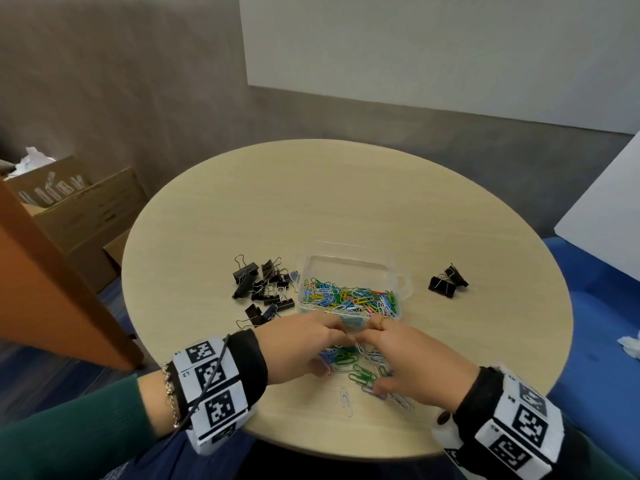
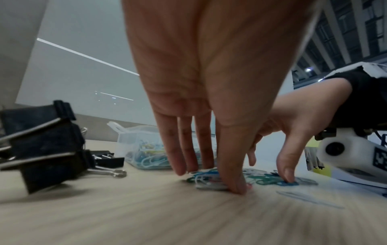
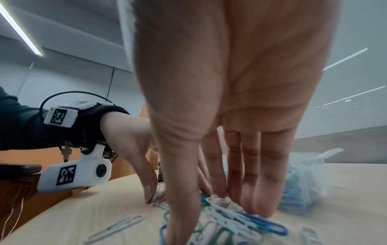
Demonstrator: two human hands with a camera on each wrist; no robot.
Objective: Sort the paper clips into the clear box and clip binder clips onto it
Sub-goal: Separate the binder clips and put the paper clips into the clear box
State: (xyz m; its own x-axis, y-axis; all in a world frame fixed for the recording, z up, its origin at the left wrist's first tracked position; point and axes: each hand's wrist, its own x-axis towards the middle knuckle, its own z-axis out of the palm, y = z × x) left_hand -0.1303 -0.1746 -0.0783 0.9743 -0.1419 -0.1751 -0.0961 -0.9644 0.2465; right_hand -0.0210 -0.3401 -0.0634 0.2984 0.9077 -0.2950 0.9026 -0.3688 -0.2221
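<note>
Both hands, left hand (image 1: 304,344) and right hand (image 1: 412,355), reach palm-down, straight fingers (image 2: 232,165) meeting.

Round wooden table (image 1: 311,188), grey wall (image 1: 104,81)

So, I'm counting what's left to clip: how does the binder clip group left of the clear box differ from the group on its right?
The left group is a scattered heap of many clips close beside the clear box; the right group is only a few, bunched together, well apart from it. All are black and lie on the table, unclipped.
</note>
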